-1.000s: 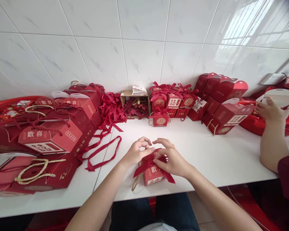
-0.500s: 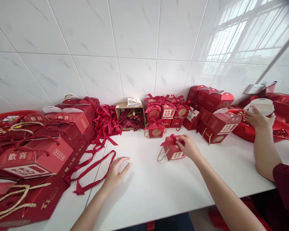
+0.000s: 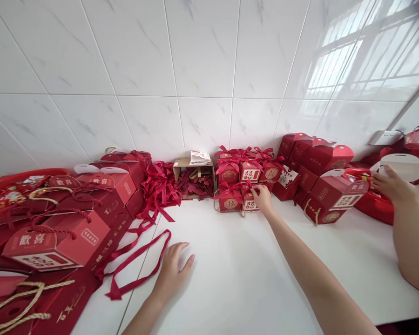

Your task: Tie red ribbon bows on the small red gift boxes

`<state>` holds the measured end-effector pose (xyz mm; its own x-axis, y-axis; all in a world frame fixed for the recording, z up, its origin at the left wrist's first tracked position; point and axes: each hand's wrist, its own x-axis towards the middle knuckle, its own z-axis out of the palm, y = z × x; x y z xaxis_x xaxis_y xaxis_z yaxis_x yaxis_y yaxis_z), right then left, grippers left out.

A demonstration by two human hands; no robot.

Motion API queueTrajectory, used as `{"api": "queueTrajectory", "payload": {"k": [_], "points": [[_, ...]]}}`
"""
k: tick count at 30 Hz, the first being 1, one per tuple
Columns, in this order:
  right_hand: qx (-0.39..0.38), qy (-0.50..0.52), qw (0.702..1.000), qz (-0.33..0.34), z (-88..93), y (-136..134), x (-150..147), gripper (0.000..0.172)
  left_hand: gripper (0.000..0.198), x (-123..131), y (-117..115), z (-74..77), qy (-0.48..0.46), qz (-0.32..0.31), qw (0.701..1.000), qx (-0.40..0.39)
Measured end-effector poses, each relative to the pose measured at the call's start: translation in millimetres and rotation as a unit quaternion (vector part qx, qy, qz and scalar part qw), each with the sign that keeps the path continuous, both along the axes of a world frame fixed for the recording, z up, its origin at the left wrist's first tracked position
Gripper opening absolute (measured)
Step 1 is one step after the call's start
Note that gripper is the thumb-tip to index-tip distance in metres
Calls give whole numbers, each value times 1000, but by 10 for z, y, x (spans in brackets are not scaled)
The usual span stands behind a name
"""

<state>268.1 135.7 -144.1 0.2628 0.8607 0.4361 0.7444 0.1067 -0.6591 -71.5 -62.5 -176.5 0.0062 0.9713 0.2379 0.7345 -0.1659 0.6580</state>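
My right hand pinches the ribbon bow on top of a small red gift box. That box has a white character panel and a beige cord handle, and it stands beside another bowed gift box, in front of a stack of bowed boxes. Over the white table, my left hand is held with fingers apart and nothing in it. Just left of it lies a loose length of dark red ribbon, which trails back to a ribbon pile.
A cardboard box of red pieces stands by the tiled wall. Red boxes and a large bag fill the left side; unbowed boxes are stacked right. At far right, a co-worker's hand holds an open box over a red basin.
My right hand has carried the small gift box back and set it against the bowed boxes. My left hand stays beside the ribbon. The view has shifted slightly.
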Motion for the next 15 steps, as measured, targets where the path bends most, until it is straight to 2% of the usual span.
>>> {"api": "queueTrajectory", "payload": {"k": [3, 5, 7, 9, 12, 14, 15], "points": [[17, 31, 999, -15, 50, -12, -92, 31, 29, 13, -22, 23, 15, 0, 1000, 13], [36, 58, 997, -35, 109, -112, -152, 32, 23, 14, -39, 62, 41, 11, 998, 37], [60, 91, 993, -48, 159, -301, -242, 34, 16, 2, -51, 115, 71, 39, 995, 58], [71, 128, 989, -26, 170, -576, -387, 38, 15, -27, -56, 168, 93, 90, 990, 62], [24, 194, 976, 90, 95, -1096, -712, 40, 24, -100, -53, 220, 112, 189, 975, 44], [-54, 249, 946, 200, 4, -1447, -967, 37, 23, -146, -60, 244, 115, 224, 967, 22], [-106, 278, 920, 255, -41, -1604, -1092, 38, 19, -157, -72, 260, 113, 223, 968, 10]]}}
